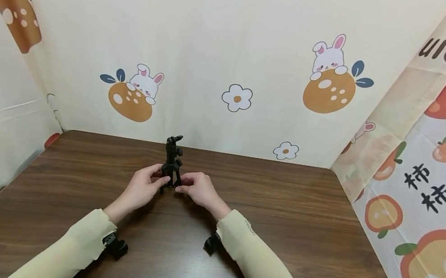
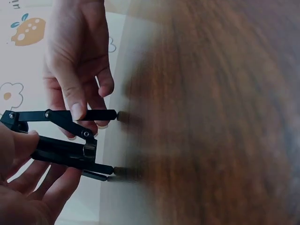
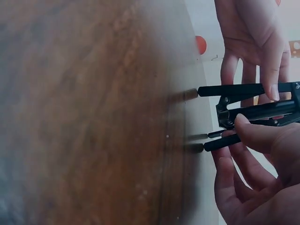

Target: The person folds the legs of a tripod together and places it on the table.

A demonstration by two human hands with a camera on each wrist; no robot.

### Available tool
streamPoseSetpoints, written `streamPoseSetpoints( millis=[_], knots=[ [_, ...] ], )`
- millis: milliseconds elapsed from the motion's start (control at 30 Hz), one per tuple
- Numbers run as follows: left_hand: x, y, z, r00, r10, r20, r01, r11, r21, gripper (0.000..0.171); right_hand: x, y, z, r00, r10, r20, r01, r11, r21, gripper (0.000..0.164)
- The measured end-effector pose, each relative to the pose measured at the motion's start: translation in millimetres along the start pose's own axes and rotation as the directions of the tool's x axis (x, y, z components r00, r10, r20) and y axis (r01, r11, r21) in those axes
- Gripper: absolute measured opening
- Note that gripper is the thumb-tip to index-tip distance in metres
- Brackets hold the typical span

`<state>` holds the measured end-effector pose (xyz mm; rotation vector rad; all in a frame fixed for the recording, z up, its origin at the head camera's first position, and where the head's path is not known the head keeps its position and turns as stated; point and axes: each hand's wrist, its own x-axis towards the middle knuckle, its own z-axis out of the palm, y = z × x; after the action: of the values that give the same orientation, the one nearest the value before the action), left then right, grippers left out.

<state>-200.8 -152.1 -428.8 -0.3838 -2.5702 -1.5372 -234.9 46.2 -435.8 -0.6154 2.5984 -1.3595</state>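
A small black tripod stands upright near the back of the table, its legs spread. My left hand holds it from the left, thumb on one leg and fingers behind. From the right, my right hand pinches it low down. In the left wrist view, the right thumb presses a tripod leg with the fingers behind it. The right wrist view has the right hand with its thumb near the centre column. Three leg tips point at the tabletop; whether all touch it I cannot tell.
The brown wooden table ends at a pale cloth wall printed with rabbits, fruit and flowers. Another printed cloth hangs along the right side. Black wrist cameras sit under the sleeves, one on the left and one on the right.
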Motion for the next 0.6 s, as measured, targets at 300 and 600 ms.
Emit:
streamPoseSetpoints(
  millis=[300,600],
  knots=[
    [0.4,-1.7,-4.8,0.999,0.044,0.018,-0.044,0.999,0.028,0.024,4.3,3.1,2.3,0.998,-0.045,0.046,0.047,0.998,-0.039,0.016],
    [1.5,1.2,-4.6,0.996,0.066,0.058,-0.068,0.997,0.037,0.026,8.9,5.2,-2.1,0.996,-0.068,0.052,0.073,0.992,-0.102,0.015]
  ],
)
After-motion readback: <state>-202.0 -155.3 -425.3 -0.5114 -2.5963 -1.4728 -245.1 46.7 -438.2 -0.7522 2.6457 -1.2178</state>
